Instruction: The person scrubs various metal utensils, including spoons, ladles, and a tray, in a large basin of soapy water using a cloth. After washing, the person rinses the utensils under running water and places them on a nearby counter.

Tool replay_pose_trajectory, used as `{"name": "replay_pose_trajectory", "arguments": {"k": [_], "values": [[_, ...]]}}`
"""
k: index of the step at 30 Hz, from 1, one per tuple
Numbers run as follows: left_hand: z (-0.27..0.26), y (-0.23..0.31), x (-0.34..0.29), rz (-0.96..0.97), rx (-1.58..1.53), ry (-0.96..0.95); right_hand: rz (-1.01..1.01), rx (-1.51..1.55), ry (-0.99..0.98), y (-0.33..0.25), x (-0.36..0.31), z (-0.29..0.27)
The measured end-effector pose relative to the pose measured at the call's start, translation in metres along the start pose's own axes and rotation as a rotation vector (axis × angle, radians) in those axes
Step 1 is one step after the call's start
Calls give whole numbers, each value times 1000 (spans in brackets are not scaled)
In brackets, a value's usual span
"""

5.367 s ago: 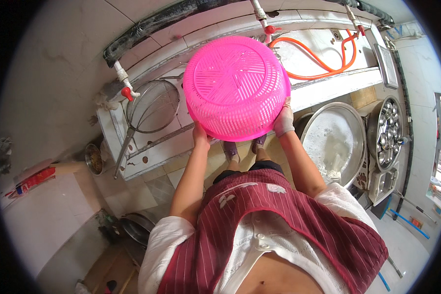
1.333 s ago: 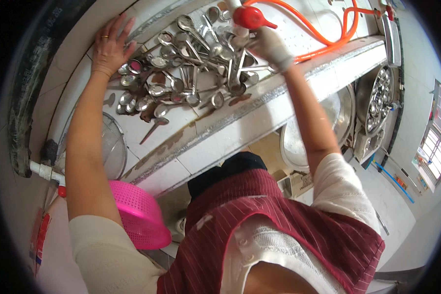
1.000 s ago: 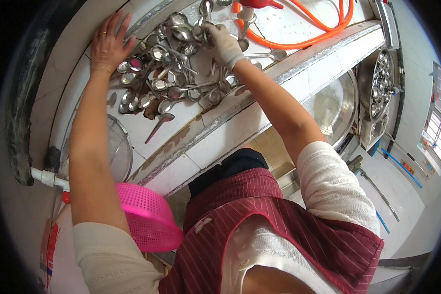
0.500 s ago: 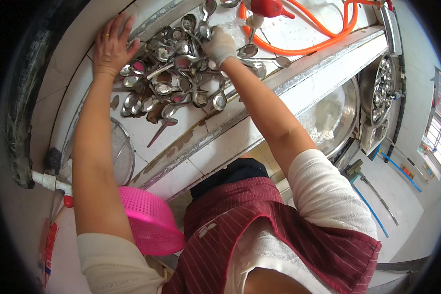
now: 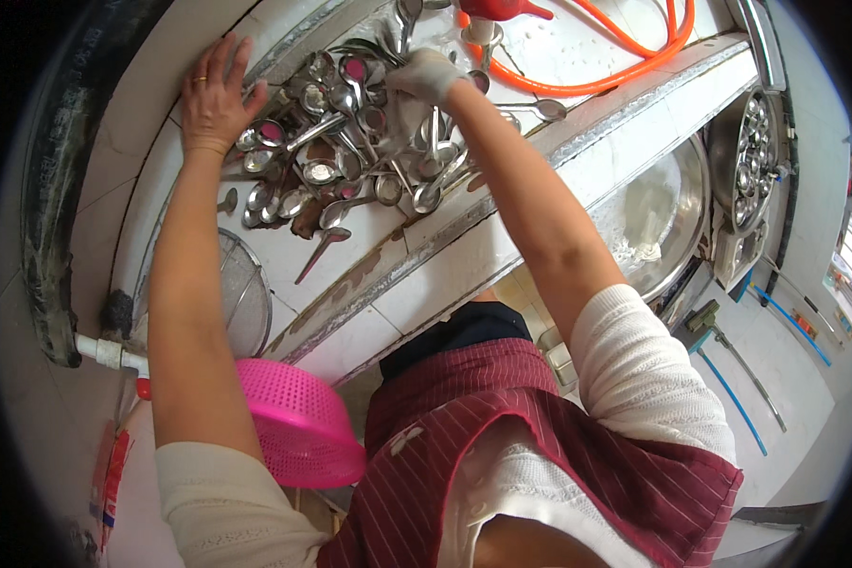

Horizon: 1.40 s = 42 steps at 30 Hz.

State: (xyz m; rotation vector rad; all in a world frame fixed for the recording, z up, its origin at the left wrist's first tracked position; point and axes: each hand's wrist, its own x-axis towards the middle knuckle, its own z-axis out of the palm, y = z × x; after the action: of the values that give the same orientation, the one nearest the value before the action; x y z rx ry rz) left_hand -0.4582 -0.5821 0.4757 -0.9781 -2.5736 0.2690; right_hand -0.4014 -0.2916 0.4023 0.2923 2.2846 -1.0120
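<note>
A heap of metal spoons (image 5: 320, 172) lies on the white tiled counter (image 5: 256, 248), some with pink or dark bowls. My right hand (image 5: 426, 78), in a pale translucent glove, is at the heap's upper right edge. Its fingers curl down among the spoons, and motion blurs a spoon (image 5: 388, 45) beside them. What they grip is not clear. My bare left hand (image 5: 220, 102), with a ring, lies flat and spread at the heap's upper left, holding nothing. One spoon with a reddish handle (image 5: 320, 254) lies at the near side of the heap.
An orange hose (image 5: 604, 87) with a red fitting (image 5: 504, 9) curves across the back right. A round wire strainer (image 5: 246, 293) rests beside my left forearm, above a pink perforated basket (image 5: 303, 426). Farther right are a large metal basin (image 5: 696, 208) and a pan of round metal items (image 5: 750, 161).
My right hand has shifted slightly within the heap, and spoons near it now lie differently, some blurred. My left hand keeps its place. The view has moved slightly.
</note>
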Motion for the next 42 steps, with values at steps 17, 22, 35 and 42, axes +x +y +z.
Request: {"name": "replay_pose_trajectory", "arguments": {"k": [17, 22, 35, 42], "values": [[14, -10, 0, -2, 10, -80, 56, 1358, -43, 67, -144, -9], [10, -6, -3, 64, 9, 20, 163, 1462, 604, 104, -251, -48], [0, -1, -7, -20, 8, -67, 52, 369, 1245, 216, -204, -114], [-1, 0, 1, -46, -39, -47, -576, -700, 975, 59, 23, -101]]}}
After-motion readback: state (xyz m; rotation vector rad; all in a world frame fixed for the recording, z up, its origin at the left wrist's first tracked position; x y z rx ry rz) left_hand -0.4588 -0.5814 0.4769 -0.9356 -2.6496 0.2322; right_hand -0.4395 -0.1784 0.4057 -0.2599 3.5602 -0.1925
